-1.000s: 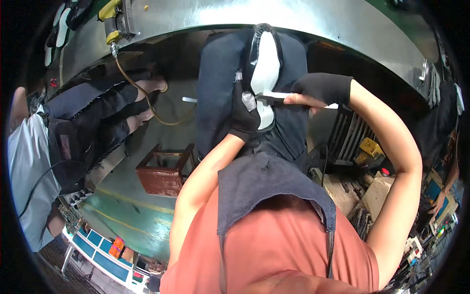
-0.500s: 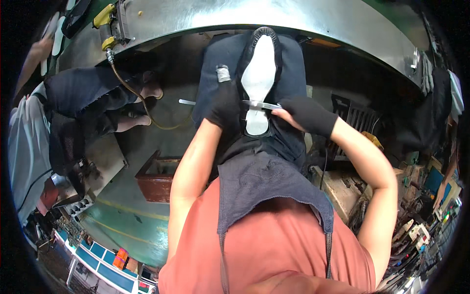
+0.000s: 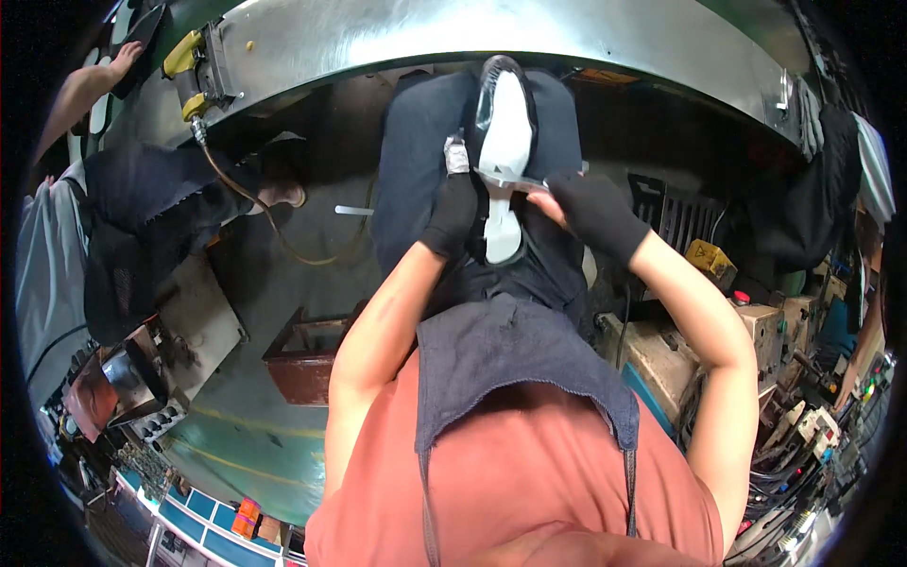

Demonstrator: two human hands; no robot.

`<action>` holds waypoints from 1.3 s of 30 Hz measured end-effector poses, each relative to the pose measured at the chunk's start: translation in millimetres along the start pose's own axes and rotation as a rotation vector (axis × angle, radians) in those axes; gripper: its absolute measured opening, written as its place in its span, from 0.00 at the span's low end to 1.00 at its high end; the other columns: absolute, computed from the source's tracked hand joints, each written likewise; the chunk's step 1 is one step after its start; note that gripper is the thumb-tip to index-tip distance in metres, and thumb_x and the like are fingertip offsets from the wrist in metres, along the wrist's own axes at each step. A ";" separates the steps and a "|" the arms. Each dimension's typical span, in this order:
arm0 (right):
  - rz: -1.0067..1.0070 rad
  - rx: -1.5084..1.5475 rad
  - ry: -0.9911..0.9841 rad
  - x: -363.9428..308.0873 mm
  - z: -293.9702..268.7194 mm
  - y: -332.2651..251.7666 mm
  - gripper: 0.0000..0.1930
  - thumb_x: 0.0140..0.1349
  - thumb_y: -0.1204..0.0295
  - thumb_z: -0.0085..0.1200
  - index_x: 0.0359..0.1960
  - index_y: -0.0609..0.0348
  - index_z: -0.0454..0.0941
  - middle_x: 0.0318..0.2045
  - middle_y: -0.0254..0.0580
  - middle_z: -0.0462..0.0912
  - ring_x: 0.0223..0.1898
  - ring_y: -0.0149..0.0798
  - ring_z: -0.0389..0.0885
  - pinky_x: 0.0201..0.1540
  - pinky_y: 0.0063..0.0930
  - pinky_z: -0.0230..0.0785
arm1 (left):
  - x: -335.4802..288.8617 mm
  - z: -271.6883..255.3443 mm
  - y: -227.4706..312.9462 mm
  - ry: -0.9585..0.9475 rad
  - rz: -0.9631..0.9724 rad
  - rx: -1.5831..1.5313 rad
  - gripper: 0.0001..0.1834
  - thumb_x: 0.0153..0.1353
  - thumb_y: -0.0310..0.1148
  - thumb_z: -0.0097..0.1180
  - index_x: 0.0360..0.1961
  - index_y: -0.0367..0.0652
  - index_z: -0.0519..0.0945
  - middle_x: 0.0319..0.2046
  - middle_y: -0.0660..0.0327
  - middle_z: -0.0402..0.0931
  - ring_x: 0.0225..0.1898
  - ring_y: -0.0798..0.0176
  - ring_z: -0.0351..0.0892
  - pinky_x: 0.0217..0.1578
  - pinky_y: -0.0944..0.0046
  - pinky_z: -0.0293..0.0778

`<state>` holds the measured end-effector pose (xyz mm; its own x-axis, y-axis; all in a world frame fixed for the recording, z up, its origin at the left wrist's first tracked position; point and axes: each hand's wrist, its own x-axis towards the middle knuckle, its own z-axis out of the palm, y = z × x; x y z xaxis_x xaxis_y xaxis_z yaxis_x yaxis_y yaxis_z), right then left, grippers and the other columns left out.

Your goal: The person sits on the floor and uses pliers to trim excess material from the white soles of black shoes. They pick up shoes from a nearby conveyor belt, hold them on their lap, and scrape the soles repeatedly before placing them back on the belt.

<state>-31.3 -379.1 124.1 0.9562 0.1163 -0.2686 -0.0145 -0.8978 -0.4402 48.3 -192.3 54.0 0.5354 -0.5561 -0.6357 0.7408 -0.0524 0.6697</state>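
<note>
A black shoe (image 3: 507,123) lies sole up along my lap, toe pointing at the bench. Its underside is white, and the black upper folds around the edge. My left hand (image 3: 456,208), in a black fingerless glove, is closed on the shoe's left side; pale wrapping (image 3: 456,156) covers a fingertip. From the right, my right hand (image 3: 595,215), gloved alike, grips a thin flat metal blade-like tool (image 3: 515,180). That tool lies across the narrow middle of the sole, close to my left hand. Its exact kind is unclear.
A metal bench (image 3: 416,40) curves across the far side, with a yellow air tool (image 3: 186,71) and its hose (image 3: 248,197) at left. Another person's hand (image 3: 123,59) shows far left. A brown wooden box (image 3: 300,364) stands on the floor; machinery (image 3: 652,350) fills the right.
The shoe has rolled slightly, showing more of the upper's left side at the toe. The tool has moved from near the heel toward the toe. My left hand has shifted right.
</note>
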 end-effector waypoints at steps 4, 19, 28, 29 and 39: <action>-0.141 0.020 -0.044 17.0 4.0 26.7 0.22 0.64 0.52 0.48 0.26 0.60 0.75 0.24 0.54 0.77 0.28 0.56 0.77 0.30 0.44 0.67 | 32.5 -1.9 -40.0 0.352 0.909 0.313 0.25 0.67 0.38 0.46 0.61 0.33 0.65 0.56 0.50 0.70 0.59 0.56 0.68 0.60 0.62 0.61; -0.715 -0.115 -0.068 28.2 -39.2 -36.0 0.23 0.60 0.49 0.50 0.26 0.58 0.76 0.25 0.48 0.78 0.27 0.48 0.81 0.32 0.40 0.73 | 24.7 -56.6 -11.3 -0.016 0.869 0.827 0.29 0.68 0.40 0.45 0.66 0.36 0.58 0.59 0.51 0.66 0.61 0.57 0.64 0.62 0.62 0.58; 0.221 0.430 -0.190 -48.1 3.1 8.9 0.15 0.66 0.63 0.50 0.27 0.63 0.73 0.18 0.47 0.70 0.21 0.35 0.67 0.27 0.32 0.62 | 25.6 -19.0 -0.9 0.169 0.285 0.136 0.25 0.68 0.49 0.45 0.55 0.40 0.72 0.46 0.57 0.77 0.44 0.65 0.74 0.47 0.66 0.70; 0.223 0.407 -0.198 -45.8 0.3 12.2 0.15 0.66 0.63 0.50 0.27 0.64 0.73 0.18 0.47 0.70 0.21 0.36 0.67 0.27 0.32 0.62 | 26.3 -19.0 -4.3 0.155 0.401 0.229 0.23 0.67 0.45 0.48 0.55 0.40 0.72 0.46 0.57 0.77 0.45 0.65 0.75 0.48 0.66 0.70; -0.168 0.521 0.025 36.7 -49.3 -22.0 0.16 0.66 0.63 0.50 0.28 0.66 0.72 0.22 0.54 0.71 0.22 0.44 0.66 0.29 0.34 0.62 | 16.7 -19.8 5.5 -0.141 0.416 0.291 0.35 0.54 0.31 0.64 0.61 0.39 0.62 0.53 0.55 0.71 0.54 0.59 0.69 0.55 0.62 0.66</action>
<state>18.4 -376.1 166.2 0.9644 0.2241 -0.1403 0.0024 -0.5379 -0.8430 69.4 -185.5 39.5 0.6855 -0.6844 -0.2485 0.3232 -0.0198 0.9461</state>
